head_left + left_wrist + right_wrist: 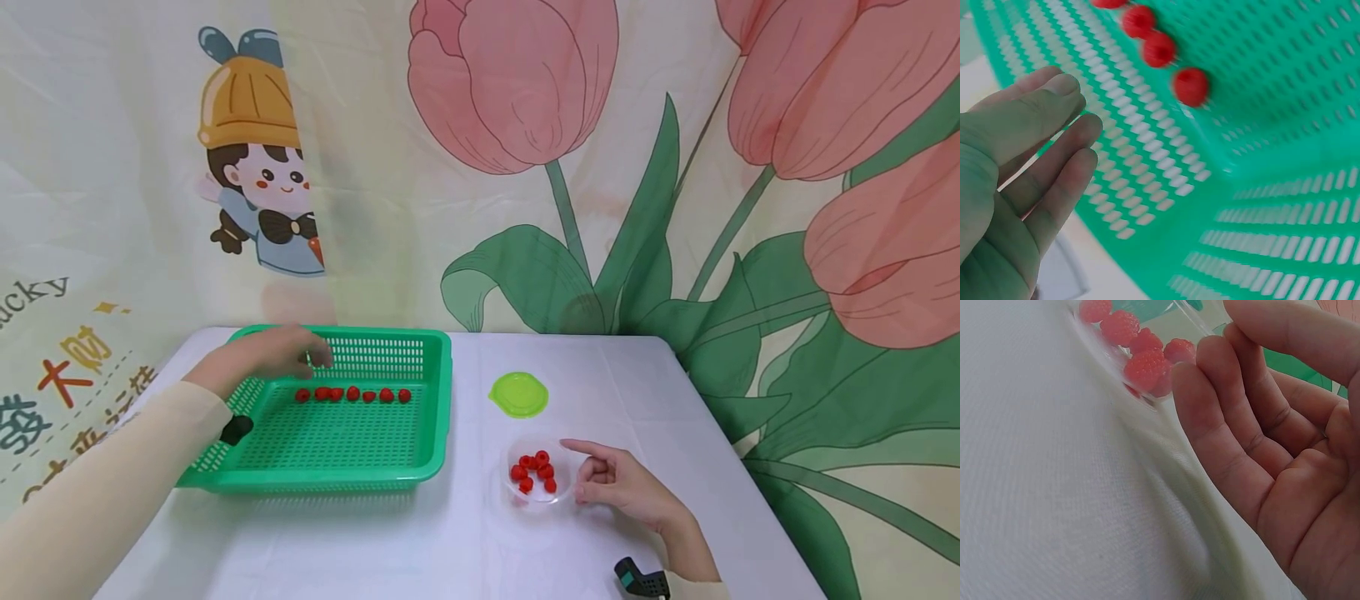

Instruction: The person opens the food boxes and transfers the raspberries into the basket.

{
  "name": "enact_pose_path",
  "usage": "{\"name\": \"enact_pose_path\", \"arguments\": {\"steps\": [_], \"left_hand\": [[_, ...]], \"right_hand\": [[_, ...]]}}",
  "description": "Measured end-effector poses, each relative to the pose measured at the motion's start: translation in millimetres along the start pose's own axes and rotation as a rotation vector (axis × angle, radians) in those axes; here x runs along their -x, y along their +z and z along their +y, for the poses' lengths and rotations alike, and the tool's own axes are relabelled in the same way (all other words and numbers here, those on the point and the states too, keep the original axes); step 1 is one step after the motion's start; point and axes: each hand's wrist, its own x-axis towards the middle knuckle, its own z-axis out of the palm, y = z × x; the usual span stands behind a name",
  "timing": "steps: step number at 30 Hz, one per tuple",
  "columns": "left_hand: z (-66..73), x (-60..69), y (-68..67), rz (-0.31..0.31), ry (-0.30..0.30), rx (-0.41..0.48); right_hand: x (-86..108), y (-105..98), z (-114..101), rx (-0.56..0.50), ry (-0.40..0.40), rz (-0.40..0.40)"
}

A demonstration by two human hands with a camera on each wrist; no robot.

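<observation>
Several red raspberries [353,393] lie in a row across the green basket [315,478]. Above the basket's back left part is the left hand [288,350], its fingers loosely bent and holding nothing; in the left wrist view the hand [1029,156] is beside the slotted wall. More raspberries [544,472] lie in a clear round container [534,502]. At its right side the right hand [618,486] has its index finger stretched along the rim and its thumb near the wall. The right wrist view shows the fingers [1229,406] close to the container; contact is unclear.
A lime-green lid [519,395] lies on the white table [600,392] behind the clear container. A printed cloth with tulips [517,83] hangs behind the table. Dark devices are on both wrists.
</observation>
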Motion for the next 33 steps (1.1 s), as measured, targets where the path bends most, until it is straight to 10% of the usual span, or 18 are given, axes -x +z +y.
{"name": "enact_pose_path", "arguments": {"steps": [14, 33], "left_hand": [[105.4, -22.4, -20.5, 0.078, 0.174, 0.019], [235.0, -57.2, 25.2, 0.013, 0.278, 0.208]], "right_hand": [[-0.1, -0.8, -2.0, -0.001, -0.017, -0.007], [-0.8, 1.5, -0.9, 0.004, -0.022, -0.010]]}}
